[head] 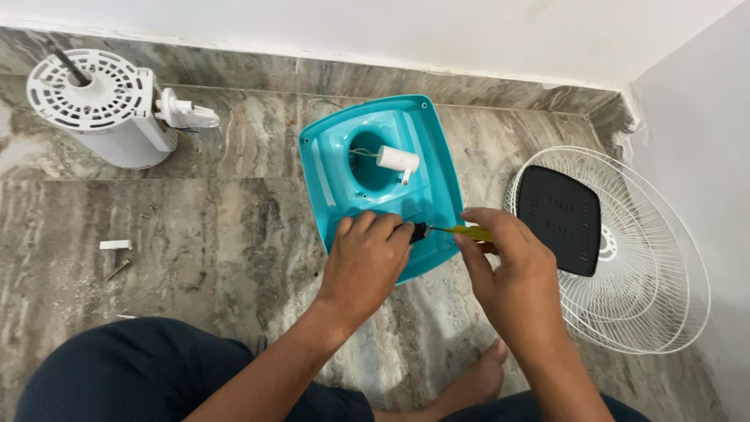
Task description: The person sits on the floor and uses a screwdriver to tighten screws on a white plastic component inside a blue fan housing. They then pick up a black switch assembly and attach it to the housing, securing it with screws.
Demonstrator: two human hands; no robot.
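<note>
A teal plastic fan base shell [422,133] lies upside down on the marble floor, with a white cylindrical part [397,159] and thin wires in its round hollow. My left hand [366,262] rests on the shell's near edge and pinches a small black part [419,230]. My right hand [512,270] holds a yellow-green screwdriver [469,232] whose tip points at that black part.
A white fan motor housing [101,105] lies at the far left. White wire fan guards [633,258] with a black square plate [558,219] on them sit at the right, near the wall. Small screws and a white piece [116,244] lie on the floor at left.
</note>
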